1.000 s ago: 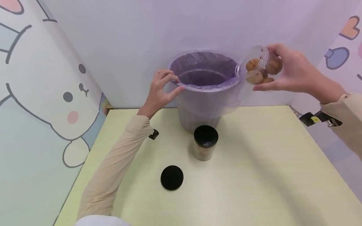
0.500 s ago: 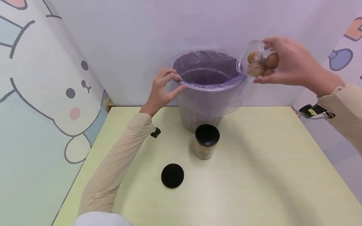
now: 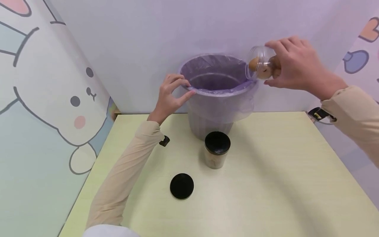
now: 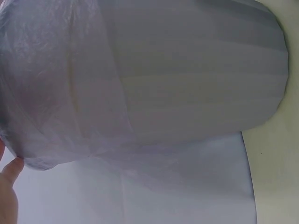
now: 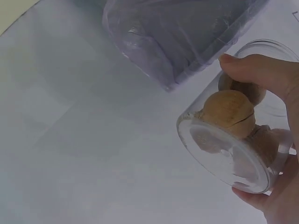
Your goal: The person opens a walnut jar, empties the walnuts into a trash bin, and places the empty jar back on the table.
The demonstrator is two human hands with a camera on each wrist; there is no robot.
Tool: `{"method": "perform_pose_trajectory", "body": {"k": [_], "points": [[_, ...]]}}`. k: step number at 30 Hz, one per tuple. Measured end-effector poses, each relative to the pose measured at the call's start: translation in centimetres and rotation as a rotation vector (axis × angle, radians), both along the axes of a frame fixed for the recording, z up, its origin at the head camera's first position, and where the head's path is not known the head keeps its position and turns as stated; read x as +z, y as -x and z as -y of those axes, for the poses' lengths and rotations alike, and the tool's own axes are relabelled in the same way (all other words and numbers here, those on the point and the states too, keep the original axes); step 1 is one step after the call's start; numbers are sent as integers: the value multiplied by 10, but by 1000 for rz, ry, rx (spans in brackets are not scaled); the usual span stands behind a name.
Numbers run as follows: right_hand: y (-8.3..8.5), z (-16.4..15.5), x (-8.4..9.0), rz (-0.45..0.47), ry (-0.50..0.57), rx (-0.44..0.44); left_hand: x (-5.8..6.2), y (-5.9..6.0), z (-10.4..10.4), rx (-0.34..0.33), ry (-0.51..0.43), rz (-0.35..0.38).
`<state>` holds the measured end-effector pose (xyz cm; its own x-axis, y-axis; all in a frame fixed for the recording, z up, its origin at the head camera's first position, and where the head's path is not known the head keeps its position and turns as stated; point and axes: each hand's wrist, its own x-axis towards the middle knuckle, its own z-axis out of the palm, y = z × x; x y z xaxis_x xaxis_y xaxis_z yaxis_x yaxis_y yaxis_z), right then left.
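My right hand (image 3: 296, 67) grips a clear jar (image 3: 255, 54) tipped sideways, its mouth over the right rim of a grey bin (image 3: 207, 126). Inside the jar are several brown round nuts that look like walnuts (image 5: 229, 112), also seen through its wall in the right wrist view. A thin purple plastic liner (image 3: 225, 107) is folded over the bin's rim. My left hand (image 3: 171, 95) pinches the rim and liner at the left, and its thumb (image 4: 13, 169) shows at the edge of the left wrist view.
In front of the bin a jar with a black lid (image 3: 217, 149) stands upright on the pale yellow table (image 3: 281, 184). Nearer to me lies a loose black lid (image 3: 182, 186). A plain wall (image 3: 142, 39) rises right behind the bin.
My right hand has moved left and tilted the jar further, bringing its mouth over the bin's rim. The nuts sit closer to the mouth. My left hand has stayed on the rim.
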<state>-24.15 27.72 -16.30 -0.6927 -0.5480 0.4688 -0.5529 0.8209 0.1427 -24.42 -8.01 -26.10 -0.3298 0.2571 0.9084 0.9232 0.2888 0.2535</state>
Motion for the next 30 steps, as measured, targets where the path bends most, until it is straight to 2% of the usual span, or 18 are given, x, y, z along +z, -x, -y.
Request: {"method": "perform_pose_trajectory", "body": {"k": [9, 14, 30], "points": [[5, 8, -2, -113, 9, 84, 1, -3, 1, 3, 4, 21], [5, 13, -2, -143, -3, 106, 2, -4, 2, 7, 4, 33], [14, 20, -5, -303, -114, 223, 1, 1, 2, 14, -1, 81]]}}
